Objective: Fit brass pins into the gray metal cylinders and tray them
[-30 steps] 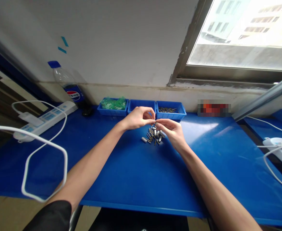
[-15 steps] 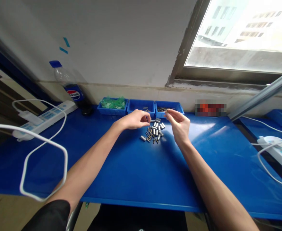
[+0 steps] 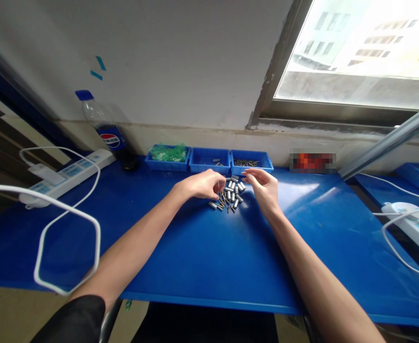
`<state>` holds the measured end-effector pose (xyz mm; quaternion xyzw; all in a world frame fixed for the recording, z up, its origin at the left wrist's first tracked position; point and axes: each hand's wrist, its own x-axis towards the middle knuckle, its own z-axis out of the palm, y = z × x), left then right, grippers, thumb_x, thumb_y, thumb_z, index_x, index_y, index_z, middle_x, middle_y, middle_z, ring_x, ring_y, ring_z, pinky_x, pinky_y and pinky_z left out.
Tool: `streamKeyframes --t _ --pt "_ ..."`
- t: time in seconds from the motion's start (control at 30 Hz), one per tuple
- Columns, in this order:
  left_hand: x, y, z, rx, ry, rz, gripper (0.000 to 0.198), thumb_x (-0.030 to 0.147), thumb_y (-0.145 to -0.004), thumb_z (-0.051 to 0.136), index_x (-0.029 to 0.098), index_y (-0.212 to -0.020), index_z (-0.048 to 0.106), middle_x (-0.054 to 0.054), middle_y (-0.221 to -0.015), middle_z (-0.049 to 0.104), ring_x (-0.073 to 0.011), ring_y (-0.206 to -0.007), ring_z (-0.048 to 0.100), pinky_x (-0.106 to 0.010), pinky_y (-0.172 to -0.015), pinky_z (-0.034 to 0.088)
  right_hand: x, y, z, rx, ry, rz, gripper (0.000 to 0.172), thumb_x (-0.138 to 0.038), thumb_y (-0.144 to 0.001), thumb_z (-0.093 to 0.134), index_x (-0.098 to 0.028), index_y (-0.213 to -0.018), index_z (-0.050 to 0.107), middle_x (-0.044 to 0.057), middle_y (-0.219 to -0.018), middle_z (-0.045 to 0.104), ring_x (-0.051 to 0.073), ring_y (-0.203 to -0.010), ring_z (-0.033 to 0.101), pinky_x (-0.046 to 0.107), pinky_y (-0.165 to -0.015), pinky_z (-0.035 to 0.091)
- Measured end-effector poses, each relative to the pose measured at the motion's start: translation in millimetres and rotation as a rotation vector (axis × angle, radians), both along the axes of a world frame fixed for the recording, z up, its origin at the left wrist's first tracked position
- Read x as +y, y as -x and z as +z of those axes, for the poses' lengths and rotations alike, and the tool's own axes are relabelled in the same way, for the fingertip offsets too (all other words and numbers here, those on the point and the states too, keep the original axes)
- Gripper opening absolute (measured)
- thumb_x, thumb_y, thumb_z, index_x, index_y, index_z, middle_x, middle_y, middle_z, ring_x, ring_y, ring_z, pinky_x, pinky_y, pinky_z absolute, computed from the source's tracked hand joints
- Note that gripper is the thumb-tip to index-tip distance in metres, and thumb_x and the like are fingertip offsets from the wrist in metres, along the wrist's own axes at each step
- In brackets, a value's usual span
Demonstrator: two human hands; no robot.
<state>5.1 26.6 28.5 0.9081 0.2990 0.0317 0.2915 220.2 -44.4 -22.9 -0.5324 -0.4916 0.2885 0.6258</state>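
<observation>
Head view — hands [image 3: 204, 185] [image 3: 264, 186] curled beside parts [image 3: 230, 194].

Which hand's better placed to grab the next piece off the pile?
Likely left: left hand has fingers down at the edge of the pile of metal parts; right hand is on the other side, fingers raised.

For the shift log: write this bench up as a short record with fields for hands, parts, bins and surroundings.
left hand: left hand, fingers curled at the left edge of the pile of small metal parts
right hand: right hand, at the pile's right edge; whether it holds anything is too small to tell
bins: green-parts bin, nearly bare middle bin, pin bin, by the wall
surface: blue table
left side: Pepsi bottle, power strip, white cable
</observation>
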Motion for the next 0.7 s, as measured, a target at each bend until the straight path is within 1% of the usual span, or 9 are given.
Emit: streamKeyframes --t 0.13,0.27,0.33,0.47,0.6,0.7 --pt "-0.7 -0.6 2.2 0.007 -0.05 0.023 0.016 0.012 -0.068 0.074 0.016 -0.083 0.072 -0.003 -0.076 0.073 -0.0153 -0.067 0.065 -0.022 -0.058 0.044 -1.7 2.1 1.3 -0.004 0.008 0.02 0.024 -0.04 -0.083 0.074 -0.02 -0.096 0.076 0.007 -0.095 0.08 0.022 -0.084 0.076 0.038 -0.084 0.061" --pt "-2.6 -1.0 5.5 0.0 -0.058 -0.003 0.009 0.017 -0.075 0.071 0.016 -0.083 0.072 -0.003 -0.078 0.073 -0.0153 -0.07 0.065 -0.022 -0.062 0.045 -3.1 2.7 3.0 0.028 0.005 0.027 0.021 -0.036 -0.082 0.074 -0.02 -0.095 0.075 0.007 -0.092 0.079 0.021 -0.078 0.075 0.037 -0.081 0.061" --pt "-4.4 -2.1 6.4 -0.004 -0.044 -0.013 0.009 0.02 -0.076 0.071 0.016 -0.084 0.072 -0.003 -0.078 0.073 -0.0151 -0.07 0.065 -0.022 -0.061 0.044 -3.7 3.3 4.4 0.032 0.005 0.025 0.021 -0.036 -0.081 0.074 -0.02 -0.094 0.075 0.007 -0.09 0.079 0.02 -0.077 0.074 0.037 -0.08 0.06" --pt "-6.9 -5.0 4.9 0.005 -0.035 -0.007 0.013 0.014 -0.071 0.073 0.016 -0.083 0.07 -0.003 -0.077 0.073 -0.0153 -0.07 0.065 -0.021 -0.059 0.043 -5.0 5.2 7.6 0.012 0.017 0.021 0.022 -0.038 -0.081 0.074 -0.02 -0.093 0.075 0.007 -0.088 0.079 0.021 -0.076 0.074 0.037 -0.078 0.06" --pt "-6.7 -6.1 1.4 -0.019 -0.044 0.01 0.017 0.007 -0.069 0.067 0.016 -0.082 0.071 -0.003 -0.075 0.072 -0.0152 -0.068 0.064 -0.022 -0.057 0.042 -6.5 6.6 9.4 -0.007 0.03 0.025 0.022 -0.039 -0.081 0.072 -0.02 -0.094 0.074 0.007 -0.087 0.079 0.021 -0.075 0.074 0.036 -0.076 0.059" --pt "-5.4 -4.8 1.4 -0.031 -0.055 0.014 0.018 0.006 -0.069 0.065 0.015 -0.082 0.071 -0.003 -0.075 0.071 -0.0149 -0.067 0.063 -0.022 -0.058 0.042 -6.6 6.7 9.2 -0.01 0.035 0.034 0.021 -0.038 -0.081 0.073 -0.02 -0.093 0.075 0.007 -0.087 0.079 0.021 -0.074 0.074 0.035 -0.075 0.059"
